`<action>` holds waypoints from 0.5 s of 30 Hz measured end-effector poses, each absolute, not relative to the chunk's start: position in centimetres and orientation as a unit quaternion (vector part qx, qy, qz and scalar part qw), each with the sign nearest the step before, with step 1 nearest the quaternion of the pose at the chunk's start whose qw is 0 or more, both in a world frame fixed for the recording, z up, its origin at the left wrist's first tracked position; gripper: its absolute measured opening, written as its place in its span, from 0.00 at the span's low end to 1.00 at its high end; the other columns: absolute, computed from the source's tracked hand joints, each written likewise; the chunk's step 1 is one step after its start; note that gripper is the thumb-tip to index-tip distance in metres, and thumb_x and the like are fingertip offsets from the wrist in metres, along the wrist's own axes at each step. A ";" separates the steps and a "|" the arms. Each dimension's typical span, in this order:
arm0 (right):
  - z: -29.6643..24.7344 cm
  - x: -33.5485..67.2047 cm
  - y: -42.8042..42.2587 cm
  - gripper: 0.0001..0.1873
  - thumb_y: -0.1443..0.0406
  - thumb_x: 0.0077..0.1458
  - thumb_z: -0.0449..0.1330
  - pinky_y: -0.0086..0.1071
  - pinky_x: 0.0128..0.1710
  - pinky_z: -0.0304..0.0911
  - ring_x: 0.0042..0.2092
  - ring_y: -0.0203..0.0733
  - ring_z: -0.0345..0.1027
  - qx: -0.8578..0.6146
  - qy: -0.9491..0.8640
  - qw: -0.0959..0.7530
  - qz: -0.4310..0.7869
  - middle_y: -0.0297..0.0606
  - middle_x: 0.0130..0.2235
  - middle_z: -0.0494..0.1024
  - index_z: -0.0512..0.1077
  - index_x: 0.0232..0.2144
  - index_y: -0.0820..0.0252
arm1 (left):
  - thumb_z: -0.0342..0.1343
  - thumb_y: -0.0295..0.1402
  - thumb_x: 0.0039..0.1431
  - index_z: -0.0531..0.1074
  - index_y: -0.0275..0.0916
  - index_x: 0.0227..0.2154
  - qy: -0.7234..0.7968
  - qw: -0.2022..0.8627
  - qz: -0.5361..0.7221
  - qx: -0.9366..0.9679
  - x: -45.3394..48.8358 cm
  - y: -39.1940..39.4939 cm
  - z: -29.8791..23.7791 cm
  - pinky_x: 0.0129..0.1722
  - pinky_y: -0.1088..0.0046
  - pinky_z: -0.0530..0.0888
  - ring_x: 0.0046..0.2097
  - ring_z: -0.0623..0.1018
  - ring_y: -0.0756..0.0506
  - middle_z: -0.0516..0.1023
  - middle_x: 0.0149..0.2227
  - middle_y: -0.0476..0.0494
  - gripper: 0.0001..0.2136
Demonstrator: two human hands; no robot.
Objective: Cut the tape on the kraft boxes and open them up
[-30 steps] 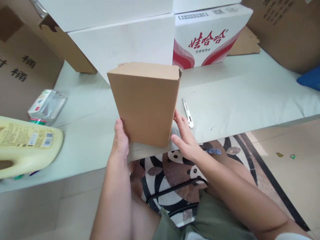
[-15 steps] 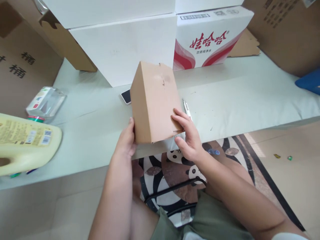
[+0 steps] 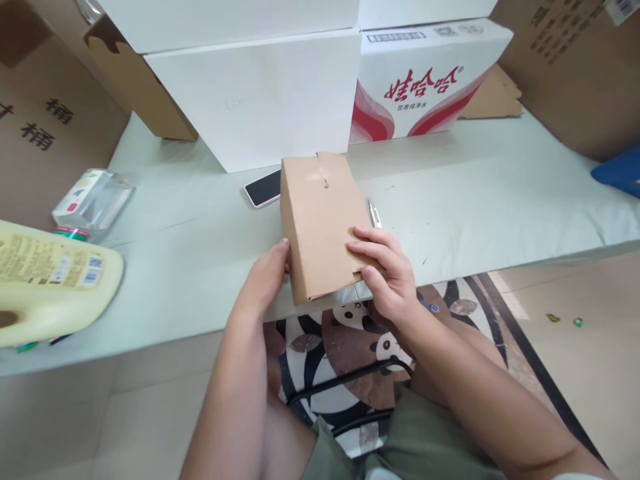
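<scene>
A brown cardboard box [image 3: 323, 213] is between my two hands at the near edge of the cloth-covered table. My left hand [image 3: 267, 275] grips its left side, thumb against the side wall and the other fingers mostly hidden. On the right, my right hand [image 3: 387, 270] has its fingers on the top face and its thumb at the near corner, by a small flap. Just beyond that hand lies a slim silver utility knife [image 3: 374, 213], partly covered. A phone [image 3: 263, 189] with a dark screen lies behind the box's left side.
White cartons [image 3: 260, 100] and a red-and-white water carton [image 3: 425, 87] line the table's back. To the left are a clear bottle [image 3: 95, 200] lying down and a pale yellow jug [image 3: 55, 287]. A blue object [image 3: 620, 172] sits at far right.
The box has come down toward the table and tilted less upright, shifting slightly right. Both hands moved with it, and more of the phone shows now. The right thumb has closed onto the box's corner.
</scene>
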State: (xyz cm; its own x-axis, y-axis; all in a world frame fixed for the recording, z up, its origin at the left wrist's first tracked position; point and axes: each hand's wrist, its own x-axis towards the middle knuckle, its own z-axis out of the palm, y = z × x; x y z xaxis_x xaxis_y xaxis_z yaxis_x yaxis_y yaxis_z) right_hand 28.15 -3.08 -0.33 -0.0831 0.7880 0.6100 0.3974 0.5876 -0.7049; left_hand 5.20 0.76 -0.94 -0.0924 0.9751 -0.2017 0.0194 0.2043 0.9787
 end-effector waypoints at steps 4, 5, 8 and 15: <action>0.1 27.6 -3.0 0.15 0.61 0.67 0.57 0.54 0.63 0.64 0.58 0.49 0.75 -0.359 -0.740 0.530 0.207 0.39 0.57 0.82 0.79 0.52 0.46 | 0.64 0.51 0.58 0.77 0.47 0.54 0.558 0.348 0.566 0.497 4.0 1.2 -0.2 0.70 0.53 0.64 0.70 0.68 0.34 0.75 0.65 0.39 0.25; 0.3 27.4 -3.0 0.14 0.61 0.66 0.58 0.53 0.63 0.64 0.57 0.48 0.76 -0.336 -0.750 0.525 0.222 0.39 0.56 0.82 0.79 0.51 0.46 | 0.65 0.53 0.56 0.75 0.48 0.57 0.534 0.315 0.605 0.500 3.6 1.2 0.0 0.71 0.55 0.62 0.72 0.65 0.35 0.71 0.68 0.41 0.28; 1.0 26.9 -3.4 0.11 0.60 0.67 0.58 0.50 0.62 0.65 0.52 0.45 0.79 -0.273 -0.774 0.495 0.286 0.38 0.54 0.84 0.80 0.46 0.48 | 0.67 0.55 0.53 0.73 0.50 0.58 0.491 0.291 0.651 0.501 2.8 1.1 0.6 0.67 0.58 0.66 0.68 0.68 0.35 0.72 0.65 0.43 0.32; 1.4 27.7 -3.6 0.14 0.55 0.70 0.55 0.44 0.52 0.72 0.49 0.43 0.79 -0.301 -0.728 0.510 0.346 0.39 0.47 0.85 0.79 0.44 0.51 | 0.65 0.39 0.52 0.75 0.45 0.44 0.493 0.381 0.654 0.430 3.5 0.5 2.3 0.32 0.67 0.72 0.37 0.74 0.44 0.77 0.45 0.42 0.16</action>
